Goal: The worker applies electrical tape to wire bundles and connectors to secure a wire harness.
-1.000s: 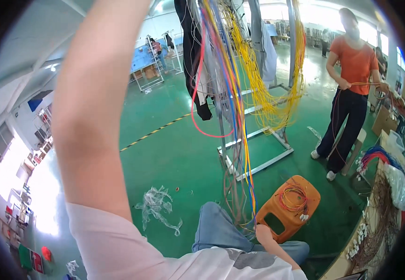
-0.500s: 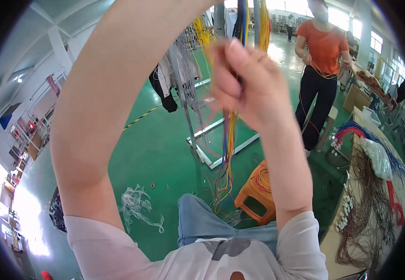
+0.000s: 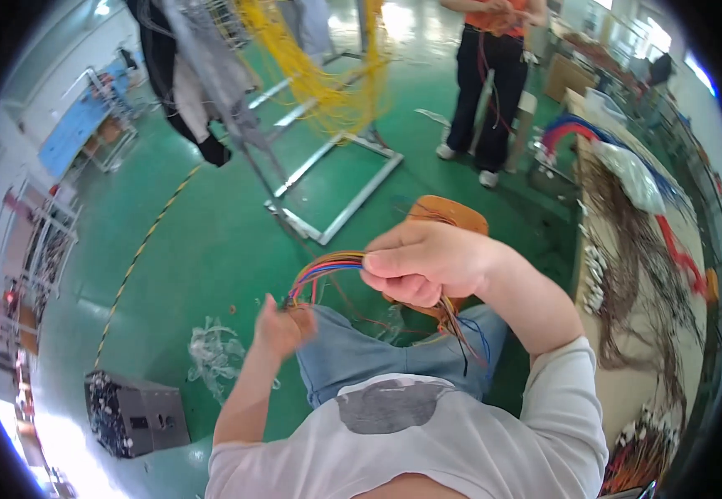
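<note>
A bundle of coloured wires (image 3: 327, 264), with red, blue, brown and yellow strands, arches between my two hands above my lap. My right hand (image 3: 423, 262) is closed around it, thumb pressed on top. Past that fist, loose wire ends (image 3: 463, 333) hang over my right thigh. At the bundle's other end is my left hand (image 3: 282, 327), smeared by motion; its fingers seem to meet the wires, but their grip does not show clearly. Behind my right hand stands an orange plastic stool (image 3: 448, 212) with more wires on it.
A metal rack (image 3: 365, 191) hung with yellow wires (image 3: 319, 79) stands ahead. On the right, a table (image 3: 573, 333) bears brown wire bundles (image 3: 627, 224). Crumpled clear plastic (image 3: 215, 353) and a grey bin (image 3: 149, 416) are on the floor at left. Another person (image 3: 494, 79) stands beyond the stool.
Both hands have come down from the raised wires at the rack to above my lap, the left one swinging down to the left. The wire bundle now arches between them. My view has tilted down.
</note>
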Motion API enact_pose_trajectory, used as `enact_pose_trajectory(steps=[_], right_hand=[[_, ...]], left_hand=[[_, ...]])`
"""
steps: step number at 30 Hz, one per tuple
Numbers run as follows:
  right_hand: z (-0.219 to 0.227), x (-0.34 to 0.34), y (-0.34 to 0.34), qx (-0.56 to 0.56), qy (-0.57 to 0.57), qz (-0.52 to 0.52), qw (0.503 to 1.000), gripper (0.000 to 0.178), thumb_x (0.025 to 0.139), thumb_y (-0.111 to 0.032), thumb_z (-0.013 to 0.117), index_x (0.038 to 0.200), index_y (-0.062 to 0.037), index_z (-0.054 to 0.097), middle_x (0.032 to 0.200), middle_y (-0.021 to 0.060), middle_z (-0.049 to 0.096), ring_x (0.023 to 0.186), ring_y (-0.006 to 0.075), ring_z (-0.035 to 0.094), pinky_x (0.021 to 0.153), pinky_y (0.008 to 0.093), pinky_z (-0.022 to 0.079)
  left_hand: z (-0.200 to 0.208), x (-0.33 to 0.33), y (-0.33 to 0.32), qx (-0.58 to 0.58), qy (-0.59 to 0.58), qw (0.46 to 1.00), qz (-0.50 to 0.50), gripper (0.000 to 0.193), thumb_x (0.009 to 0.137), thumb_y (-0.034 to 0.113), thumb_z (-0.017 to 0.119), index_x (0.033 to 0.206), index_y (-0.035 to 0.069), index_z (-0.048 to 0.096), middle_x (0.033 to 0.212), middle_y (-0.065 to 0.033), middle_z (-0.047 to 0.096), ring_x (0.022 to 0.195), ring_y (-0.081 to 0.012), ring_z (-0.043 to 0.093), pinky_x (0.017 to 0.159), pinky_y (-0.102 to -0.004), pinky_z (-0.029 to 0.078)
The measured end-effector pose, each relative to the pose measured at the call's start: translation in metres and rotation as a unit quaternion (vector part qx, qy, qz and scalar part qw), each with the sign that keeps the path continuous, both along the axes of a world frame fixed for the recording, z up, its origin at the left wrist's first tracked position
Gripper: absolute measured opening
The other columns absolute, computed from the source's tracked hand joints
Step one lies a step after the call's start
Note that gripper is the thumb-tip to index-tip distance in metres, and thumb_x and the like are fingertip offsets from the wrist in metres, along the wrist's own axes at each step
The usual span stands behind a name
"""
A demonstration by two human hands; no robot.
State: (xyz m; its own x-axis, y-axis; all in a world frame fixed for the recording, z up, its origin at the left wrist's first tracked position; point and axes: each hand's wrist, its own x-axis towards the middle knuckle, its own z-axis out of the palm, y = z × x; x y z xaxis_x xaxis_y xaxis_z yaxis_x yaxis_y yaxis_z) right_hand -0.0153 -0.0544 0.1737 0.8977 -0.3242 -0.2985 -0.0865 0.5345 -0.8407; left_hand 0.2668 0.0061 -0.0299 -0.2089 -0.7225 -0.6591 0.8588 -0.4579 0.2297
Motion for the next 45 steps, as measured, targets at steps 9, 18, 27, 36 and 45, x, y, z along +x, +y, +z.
enact_pose_trajectory(steps=[9, 18, 27, 36, 45], right_hand=[[0.035, -0.001, 0.012, -0.080, 0.010, 0.022, 0.997, 0.027, 0.087, -0.022, 0.046, 0.067, -0.0040, 0.049, 0.050, -0.0069, 0.031, 0.042, 0.0023, 0.025, 0.034, 0.0187, 0.017], [0.029, -0.085, 0.004, -0.102, -0.075, -0.161, 0.979, 0.029, 0.088, -0.026, 0.048, 0.079, 0.0014, 0.051, 0.051, -0.0064, 0.032, 0.040, 0.0004, 0.023, 0.032, 0.0168, 0.014], [-0.080, -0.098, 0.021, -0.091, 0.064, -0.057, 0.992, 0.028, 0.088, -0.031, 0.046, 0.082, -0.0040, 0.052, 0.056, -0.0076, 0.032, 0.049, 0.0027, 0.029, 0.043, 0.0187, 0.023], [-0.108, -0.069, 0.022, -0.358, 0.377, -0.142, 0.842, 0.024, 0.084, -0.020, 0.046, 0.070, -0.0014, 0.053, 0.056, 0.0077, 0.048, 0.053, 0.0187, 0.049, 0.053, 0.0307, 0.040], [-0.048, 0.009, 0.003, -0.572, 0.122, 0.043, 0.810, 0.025, 0.084, -0.020, 0.042, 0.077, -0.0044, 0.060, 0.073, 0.0150, 0.058, 0.069, 0.0328, 0.056, 0.062, 0.0406, 0.044]], left_hand=[[0.140, -0.077, -0.013, -0.576, -0.289, 0.711, -0.282, 0.076, 0.079, 0.067, 0.024, 0.067, -0.002, 0.053, 0.066, -0.0080, 0.055, 0.058, -0.0177, 0.051, 0.053, -0.0299, 0.040], [0.137, -0.032, 0.007, -0.457, -0.159, 0.815, -0.319, 0.042, 0.086, 0.045, 0.045, 0.068, 0.006, 0.041, 0.048, 0.0025, 0.030, 0.038, -0.0066, 0.026, 0.033, -0.0231, 0.019], [0.188, 0.058, -0.024, -0.398, 0.049, 0.916, -0.020, 0.026, 0.094, 0.026, 0.031, 0.077, 0.008, 0.036, 0.056, 0.0036, 0.024, 0.042, -0.0059, 0.020, 0.038, -0.0220, 0.017], [0.136, 0.017, -0.051, -0.354, -0.372, 0.851, 0.110, 0.024, 0.092, 0.027, 0.038, 0.078, 0.008, 0.045, 0.056, 0.0053, 0.031, 0.044, -0.0043, 0.023, 0.039, -0.0197, 0.019], [0.114, -0.108, -0.016, -0.534, -0.684, 0.481, -0.129, 0.021, 0.091, 0.017, 0.041, 0.077, 0.002, 0.041, 0.057, -0.0064, 0.052, 0.053, -0.0133, 0.053, 0.045, -0.0307, 0.038]])
